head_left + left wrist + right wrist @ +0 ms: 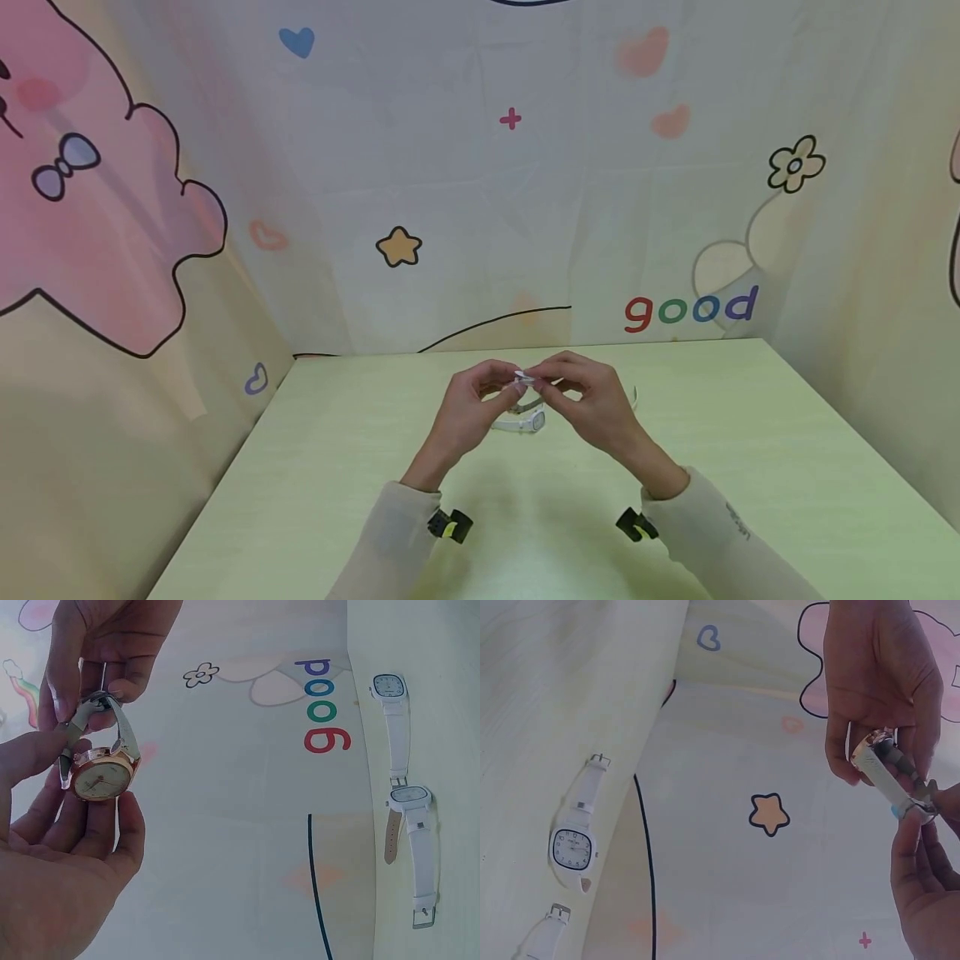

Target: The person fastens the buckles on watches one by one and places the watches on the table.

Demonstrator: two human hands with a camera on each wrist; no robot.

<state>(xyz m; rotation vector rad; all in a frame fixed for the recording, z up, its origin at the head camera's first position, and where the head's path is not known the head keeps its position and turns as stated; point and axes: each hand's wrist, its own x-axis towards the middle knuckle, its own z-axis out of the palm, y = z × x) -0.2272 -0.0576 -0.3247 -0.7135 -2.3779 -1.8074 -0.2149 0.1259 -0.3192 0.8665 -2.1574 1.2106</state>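
A wristwatch (101,781) with a rose-gold case, a pale round dial and a light strap (885,780) is held up above the table between both hands. My left hand (467,410) holds it at the case, fingertips and thumb around it. At the strap's end, near the buckle, my right hand (597,402) pinches with thumb and fingers. The strap is bent into a loop. In the head view the dial is hidden. Below the hands lies a white watch (531,422) with a squarish case. Another white watch (390,688) lies to its right, mostly covered by my right hand in the head view.
The pale green table (360,450) carries the white watches near its far middle. A printed curtain (450,167) hangs behind the table's back edge and down both sides. Small black cameras (452,526) sit at the wrists.
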